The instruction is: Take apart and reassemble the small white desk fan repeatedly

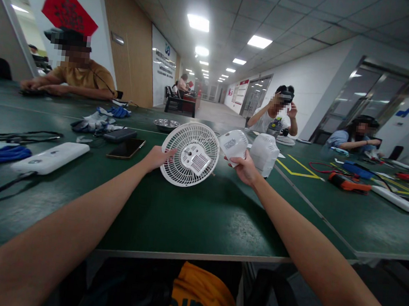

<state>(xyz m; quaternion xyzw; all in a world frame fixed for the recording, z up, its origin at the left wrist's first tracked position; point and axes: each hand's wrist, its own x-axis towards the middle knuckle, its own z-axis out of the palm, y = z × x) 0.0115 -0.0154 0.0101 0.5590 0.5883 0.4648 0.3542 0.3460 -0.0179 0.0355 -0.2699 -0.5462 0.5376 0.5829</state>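
Note:
My left hand (pixel 160 157) grips the left rim of a round white fan grille (pixel 210 149), fingers closed on its edge. The grille is tilted up over the table, with a vented plate at its centre. In my right hand (pixel 245 169) is a white plastic cover (pixel 233 144) with a printed label, held by its lower edge just right of the grille. Right behind that hand stands a white boxy plastic housing (pixel 264 155), which looks like a fan base; I cannot tell whether the hand touches it.
On the green table (pixel 189 224), a phone (pixel 126 148), a white power bank (pixel 51 158) and bundled cables lie to the left. Beyond the grille sits a metal dish (pixel 166 125). An orange-black meter (pixel 349 183) lies right. Several people sit around the table.

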